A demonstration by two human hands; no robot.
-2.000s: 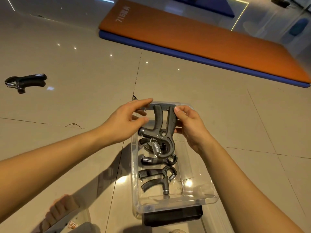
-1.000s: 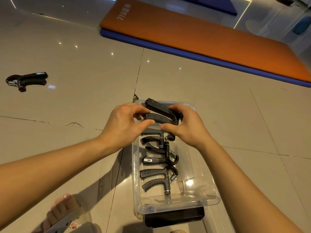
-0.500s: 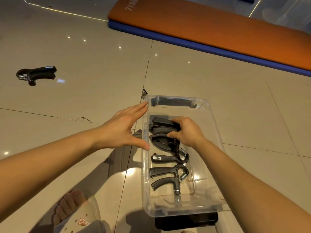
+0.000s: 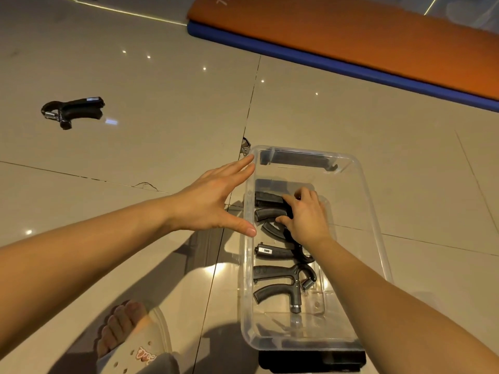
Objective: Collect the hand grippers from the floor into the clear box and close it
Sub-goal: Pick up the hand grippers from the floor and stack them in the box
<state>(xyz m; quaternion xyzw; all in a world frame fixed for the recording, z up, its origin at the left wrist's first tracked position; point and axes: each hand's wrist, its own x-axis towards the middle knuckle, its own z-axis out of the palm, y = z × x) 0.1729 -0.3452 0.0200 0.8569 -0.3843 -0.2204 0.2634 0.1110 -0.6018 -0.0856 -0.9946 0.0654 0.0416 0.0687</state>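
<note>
A clear plastic box [image 4: 378,238] stands open on the tiled floor in front of me. Inside it lie three black hand grippers; the nearest [image 4: 283,284] shows its spring. My right hand [image 4: 305,214] reaches into the box and holds the farthest hand gripper [image 4: 267,205], thumb and fingers curled on its handles. My left hand [image 4: 213,201] hovers with straight, spread fingers just outside the box's left wall. One more black hand gripper [image 4: 73,110] lies on the floor far to the left.
An orange mat on a blue mat [image 4: 351,44] lies across the floor at the back right. My foot in a white sandal [image 4: 132,338] is at the lower left. A black clip [image 4: 310,359] sits at the box's near end.
Both hands held a hand gripper above the box; my right hand lowered it inside among the others. My left hand let go and opened beside the left wall.
</note>
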